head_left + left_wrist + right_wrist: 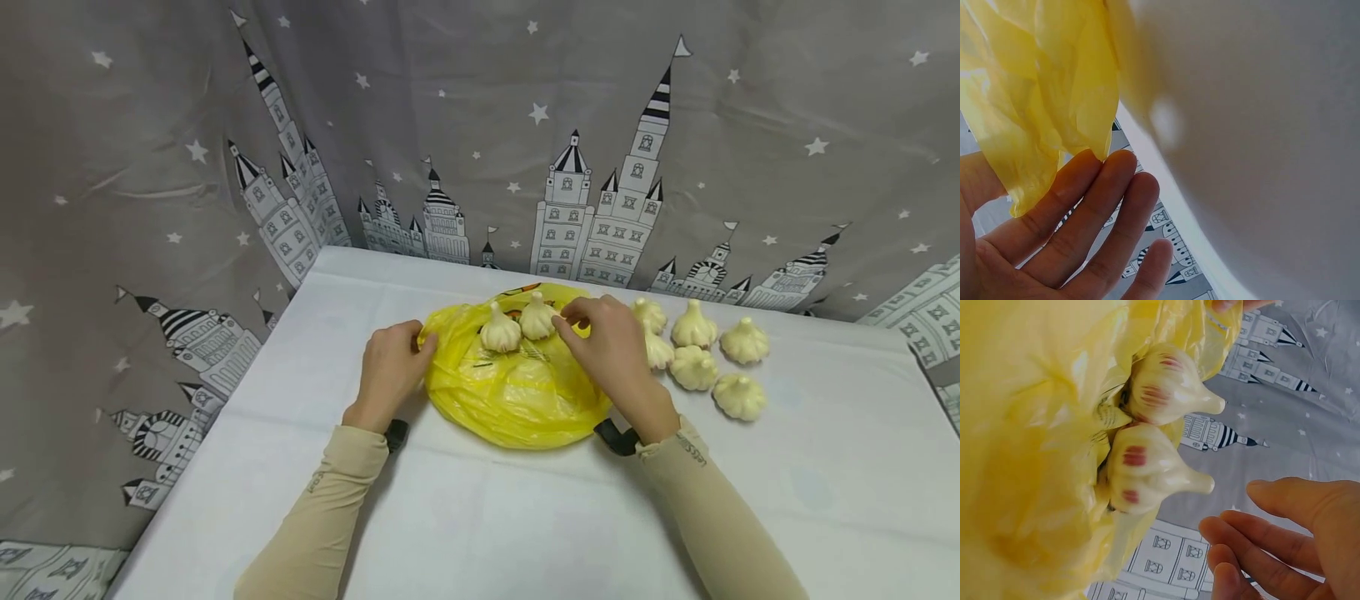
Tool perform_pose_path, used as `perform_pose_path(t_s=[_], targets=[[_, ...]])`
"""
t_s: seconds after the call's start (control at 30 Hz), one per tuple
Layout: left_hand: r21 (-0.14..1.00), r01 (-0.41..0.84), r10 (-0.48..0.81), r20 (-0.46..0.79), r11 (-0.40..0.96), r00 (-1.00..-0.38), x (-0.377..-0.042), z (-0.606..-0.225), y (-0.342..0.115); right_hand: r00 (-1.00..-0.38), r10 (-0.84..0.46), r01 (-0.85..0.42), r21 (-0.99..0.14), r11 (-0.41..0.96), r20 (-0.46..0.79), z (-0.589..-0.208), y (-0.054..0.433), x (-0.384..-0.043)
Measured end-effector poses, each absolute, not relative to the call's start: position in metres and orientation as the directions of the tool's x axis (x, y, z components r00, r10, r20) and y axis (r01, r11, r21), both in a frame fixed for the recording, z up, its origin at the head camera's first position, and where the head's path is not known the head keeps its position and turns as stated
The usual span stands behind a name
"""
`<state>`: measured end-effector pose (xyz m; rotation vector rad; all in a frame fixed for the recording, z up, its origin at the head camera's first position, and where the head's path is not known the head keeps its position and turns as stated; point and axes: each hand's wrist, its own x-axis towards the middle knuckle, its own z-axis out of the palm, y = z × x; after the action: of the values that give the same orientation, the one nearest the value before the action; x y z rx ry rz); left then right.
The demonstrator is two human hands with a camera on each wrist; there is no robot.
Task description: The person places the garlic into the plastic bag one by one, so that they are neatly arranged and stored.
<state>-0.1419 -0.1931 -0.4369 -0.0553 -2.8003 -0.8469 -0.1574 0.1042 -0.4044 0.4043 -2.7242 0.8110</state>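
A yellow plastic bag (517,408) lies spread on the table, with two garlic bulbs at its far side. One bulb (500,330) sits left of the other bulb (537,317); both stand stem up and show reddish marks in the right wrist view. My left hand (392,367) pinches the bag's left edge between thumb and fingers, and the lifted film (1079,75) hangs over them in the left wrist view. Beside the right-hand bulb is my right hand (611,346), its fingers loosely bent, with a gap to the stems (1200,483) in the right wrist view.
Several more garlic bulbs (693,368) stand grouped on the white table (825,483), just right of my right hand. A grey curtain (465,75) printed with castles and stars hangs behind the table and along its left side.
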Motion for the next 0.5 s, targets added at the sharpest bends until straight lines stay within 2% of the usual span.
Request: perform_pose_path(t_s=[0.5], targets=[[0.535,0.099,-0.025,0.22,0.839,-0.975,-0.143,-0.439,-0.192,-0.897,-0.152,-0.352,-0.464,0.813,0.415,-0.403,0.149,-0.124]])
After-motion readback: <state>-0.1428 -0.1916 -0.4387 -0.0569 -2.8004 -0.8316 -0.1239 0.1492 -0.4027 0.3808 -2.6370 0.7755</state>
